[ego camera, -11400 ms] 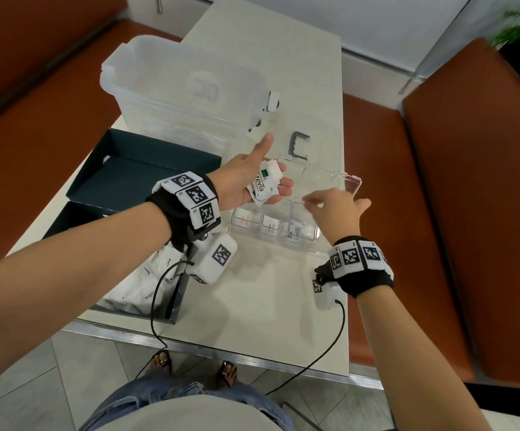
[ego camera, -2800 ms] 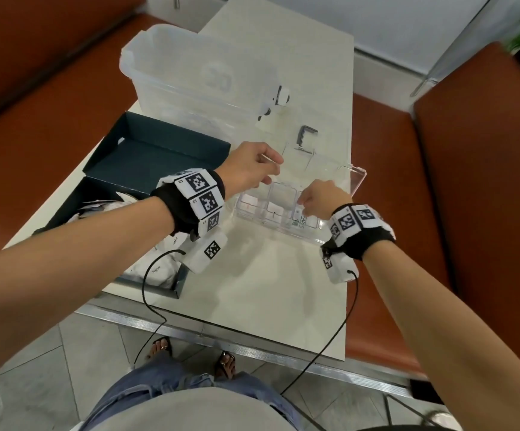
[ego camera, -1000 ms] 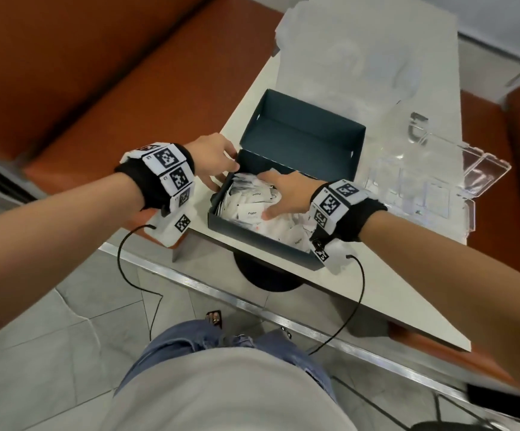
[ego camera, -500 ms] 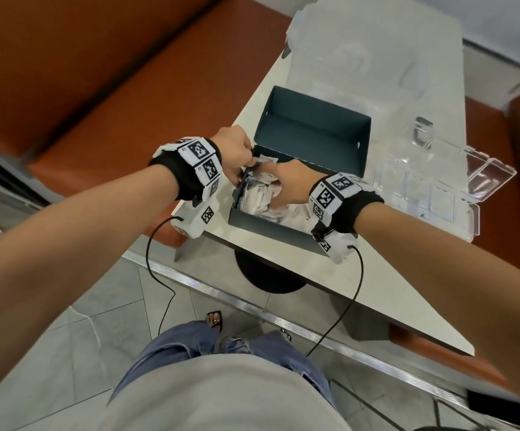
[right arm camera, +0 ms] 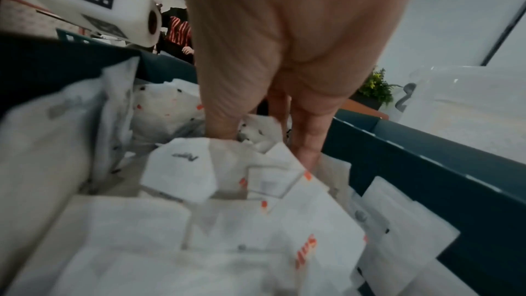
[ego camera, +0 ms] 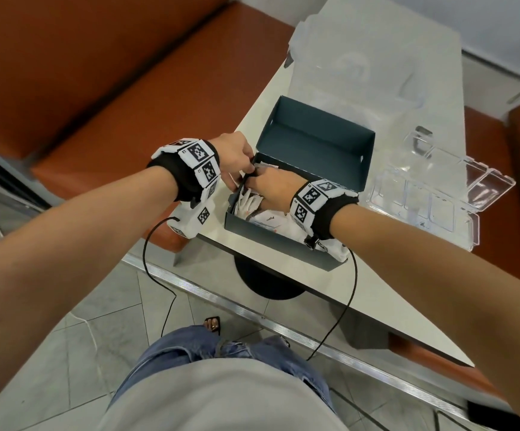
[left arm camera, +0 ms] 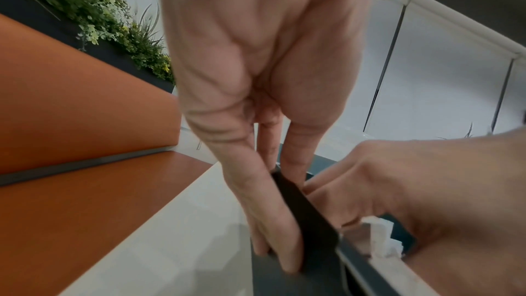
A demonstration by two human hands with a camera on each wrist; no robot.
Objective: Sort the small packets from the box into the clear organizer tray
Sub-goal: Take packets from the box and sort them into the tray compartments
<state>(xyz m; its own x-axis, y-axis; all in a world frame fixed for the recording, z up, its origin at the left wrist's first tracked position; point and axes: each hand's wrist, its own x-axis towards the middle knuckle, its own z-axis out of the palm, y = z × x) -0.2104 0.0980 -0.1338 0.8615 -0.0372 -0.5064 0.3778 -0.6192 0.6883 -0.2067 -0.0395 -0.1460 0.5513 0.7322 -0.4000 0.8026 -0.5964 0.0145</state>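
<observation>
We find the left hand (ego camera: 237,157) gripping the left wall of the dark box (ego camera: 271,241), fingers outside and thumb inside. The right hand (ego camera: 271,188) is down among the white packets (right arm camera: 227,233) filling that box; whether its fingers have closed on one we cannot tell. The clear tray (ego camera: 433,197) sits open on the table (ego camera: 377,284), to the right of the box

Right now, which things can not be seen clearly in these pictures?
- Right hand fingertips: buried among packets, every view.
- Packet print: blurred, right wrist view.
- Organizer tray contents: too small and glary, head view.
- Box bottom: covered by packets.
</observation>
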